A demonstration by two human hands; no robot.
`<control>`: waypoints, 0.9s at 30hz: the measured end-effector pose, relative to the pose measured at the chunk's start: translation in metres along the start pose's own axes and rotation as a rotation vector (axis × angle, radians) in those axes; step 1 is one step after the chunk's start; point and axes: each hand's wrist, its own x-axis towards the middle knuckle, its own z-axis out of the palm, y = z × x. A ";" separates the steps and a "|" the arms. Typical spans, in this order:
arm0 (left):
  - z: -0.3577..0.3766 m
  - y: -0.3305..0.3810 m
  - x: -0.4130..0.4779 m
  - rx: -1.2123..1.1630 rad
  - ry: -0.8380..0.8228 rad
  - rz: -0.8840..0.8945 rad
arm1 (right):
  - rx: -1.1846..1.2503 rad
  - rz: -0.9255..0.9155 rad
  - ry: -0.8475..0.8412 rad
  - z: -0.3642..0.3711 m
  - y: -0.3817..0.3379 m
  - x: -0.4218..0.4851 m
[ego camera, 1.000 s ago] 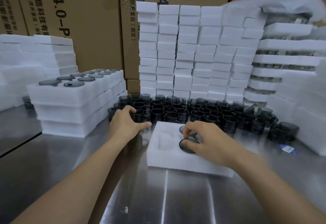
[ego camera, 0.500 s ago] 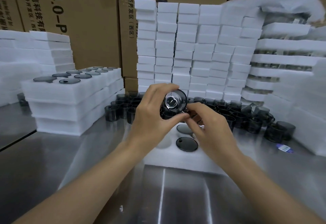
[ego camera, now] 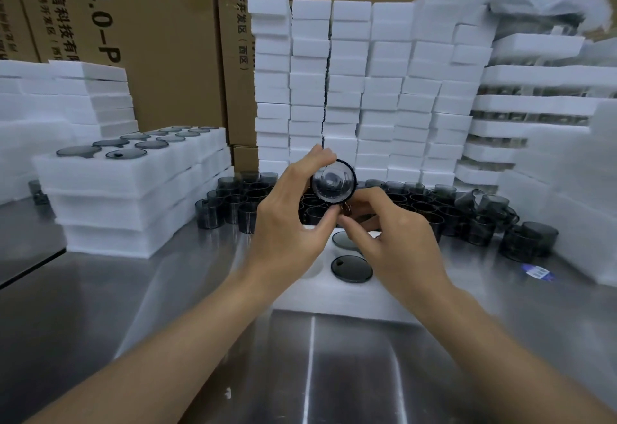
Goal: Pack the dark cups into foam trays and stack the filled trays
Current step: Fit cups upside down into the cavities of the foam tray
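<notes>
My left hand (ego camera: 288, 220) holds one dark translucent cup (ego camera: 333, 182) up over the table, its open mouth turned toward me. My right hand (ego camera: 394, 240) is just below and right of it, fingertips pinched at the cup's lower rim. Beneath both hands lies a white foam tray (ego camera: 334, 300) with two dark cups seated in it, one (ego camera: 351, 268) plainly visible, and an empty round pocket (ego camera: 315, 266) on its left side. A crowd of loose dark cups (ego camera: 467, 213) stands on the steel table behind the tray.
A stack of filled foam trays (ego camera: 133, 190) stands at left. Tall columns of white foam blocks (ego camera: 350, 90) rise behind the cups, with more trays stacked at right (ego camera: 534, 106). Cardboard boxes (ego camera: 160, 39) form the back wall. A blue label (ego camera: 537, 271) lies at right.
My left hand took a cup from the loose group and lifted it over the tray. My right hand left the tray's cups and rose to meet it.
</notes>
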 end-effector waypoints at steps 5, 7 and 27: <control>0.001 0.002 0.000 0.037 0.010 0.016 | -0.080 0.017 -0.034 0.001 -0.001 0.000; 0.002 0.006 0.001 -0.006 0.025 -0.048 | -0.028 0.041 -0.028 -0.001 -0.001 0.000; -0.001 0.005 0.002 -0.031 0.002 -0.252 | 0.035 0.149 -0.083 -0.006 -0.005 0.003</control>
